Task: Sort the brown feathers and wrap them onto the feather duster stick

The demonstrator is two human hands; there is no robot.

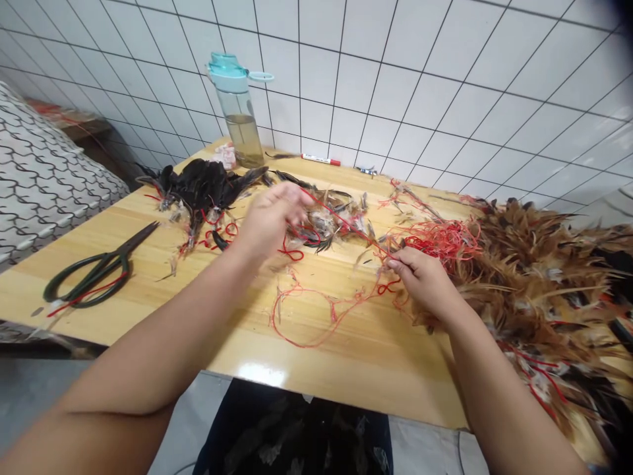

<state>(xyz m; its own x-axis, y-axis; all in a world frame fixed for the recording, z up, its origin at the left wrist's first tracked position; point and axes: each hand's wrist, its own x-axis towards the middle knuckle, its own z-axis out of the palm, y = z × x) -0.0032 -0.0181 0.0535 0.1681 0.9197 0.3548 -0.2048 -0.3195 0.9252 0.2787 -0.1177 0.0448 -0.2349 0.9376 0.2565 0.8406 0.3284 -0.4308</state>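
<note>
A red string point(341, 219) is stretched slantwise between my two hands above the wooden table. My left hand point(277, 218) is closed at its upper left end, the fingers partly blurred. Thumb and fingers of my right hand point(420, 274) pinch the other end, beside a tangled heap of red string point(440, 239). Behind the taut string lie loose brown and white feathers point(326, 221). A thin loop of red thread point(306, 344) rests on the table in front of my hands.
Black feather bundles point(198, 191) lie left, with dark-handled scissors point(93, 277) nearer the edge. A large brown feather pile point(539, 264) covers the right side. A water bottle point(242, 125) and a red-capped marker point(320, 159) are at the back by the tiled wall point(341, 79).
</note>
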